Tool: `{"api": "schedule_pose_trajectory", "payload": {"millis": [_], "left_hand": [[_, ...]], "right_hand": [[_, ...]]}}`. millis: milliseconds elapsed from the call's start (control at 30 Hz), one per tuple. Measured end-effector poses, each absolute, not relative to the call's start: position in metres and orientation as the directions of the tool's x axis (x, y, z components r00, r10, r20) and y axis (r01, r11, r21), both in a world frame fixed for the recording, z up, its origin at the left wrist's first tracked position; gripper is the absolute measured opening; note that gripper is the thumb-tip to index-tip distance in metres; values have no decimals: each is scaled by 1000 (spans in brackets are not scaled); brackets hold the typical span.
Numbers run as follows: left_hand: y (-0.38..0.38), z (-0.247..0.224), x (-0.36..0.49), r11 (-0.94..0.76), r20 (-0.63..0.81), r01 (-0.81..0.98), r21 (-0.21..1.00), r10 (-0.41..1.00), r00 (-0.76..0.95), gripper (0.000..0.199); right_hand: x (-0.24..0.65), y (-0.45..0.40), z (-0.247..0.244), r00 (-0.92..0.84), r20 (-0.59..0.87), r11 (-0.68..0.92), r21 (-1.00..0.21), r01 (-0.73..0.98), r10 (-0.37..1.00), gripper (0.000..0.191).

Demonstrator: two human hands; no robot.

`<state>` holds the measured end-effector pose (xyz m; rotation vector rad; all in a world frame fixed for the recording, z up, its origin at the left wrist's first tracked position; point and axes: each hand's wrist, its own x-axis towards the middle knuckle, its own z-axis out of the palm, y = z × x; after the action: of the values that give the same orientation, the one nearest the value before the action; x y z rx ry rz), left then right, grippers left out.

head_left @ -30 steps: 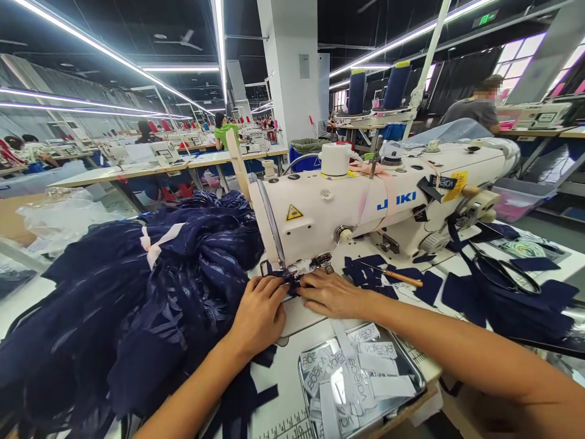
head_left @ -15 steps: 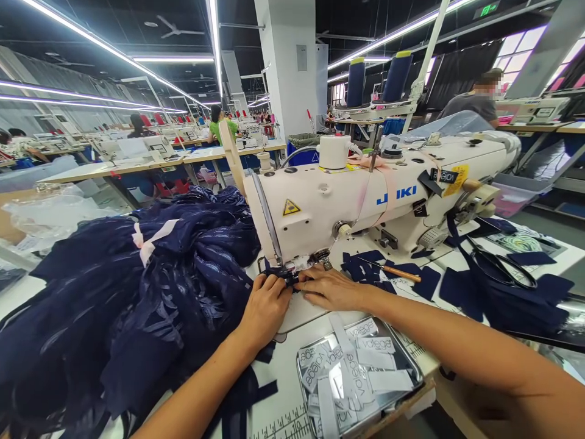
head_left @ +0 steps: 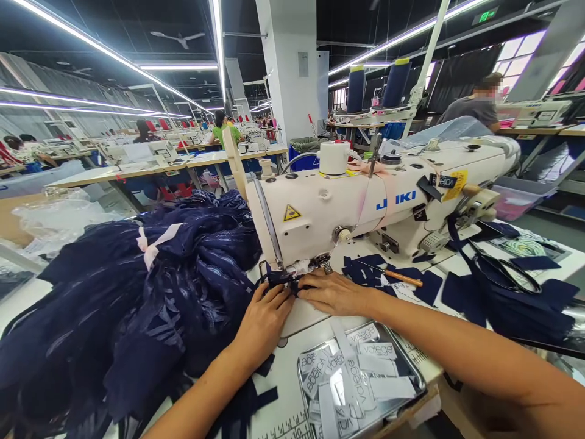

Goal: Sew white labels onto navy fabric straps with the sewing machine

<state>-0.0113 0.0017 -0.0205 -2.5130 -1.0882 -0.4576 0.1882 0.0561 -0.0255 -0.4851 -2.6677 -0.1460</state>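
The left hand (head_left: 267,314) presses down with its fingers close together, and the right hand (head_left: 336,292) lies low in the same way; whether either one pinches the dark cloth (head_left: 276,278), I cannot tell. The cloth lies under the front end of the machine (head_left: 329,201), just beyond the left fingertips and to the left of the right ones. Both hands touch it, so neither is clearly nearer. Its visible edge runs roughly left to right, but most of it is hidden, so its full long axis is unclear. Around this on the counter (head_left: 283,375) are one machine, one pile (head_left: 114,317) of navy garments to the left with one pale tie (head_left: 158,244), and one metal tray (head_left: 414,366) near the right forearm. Its labels (head_left: 390,387) overlap too much to count. To the right are one awl (head_left: 402,278), one pair of scissors (head_left: 503,266) and many navy scraps (head_left: 427,291), also overlapping. Behind the machine stand two thread cones (head_left: 397,85).
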Motion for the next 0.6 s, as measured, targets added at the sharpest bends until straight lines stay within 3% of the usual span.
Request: {"api": "schedule_pose_trajectory", "payload": {"millis": [167,600], "left_hand": [[-7,-17,-20,-626,303,757,-186,697,651,42],[2,-12,-23,-644,238,758,-103,724,647,45]], "right_hand": [[187,53,-19,-864,398,930,66,362,308,25],[185,53,-26,-841,401,912,30,410,365,25]]}}
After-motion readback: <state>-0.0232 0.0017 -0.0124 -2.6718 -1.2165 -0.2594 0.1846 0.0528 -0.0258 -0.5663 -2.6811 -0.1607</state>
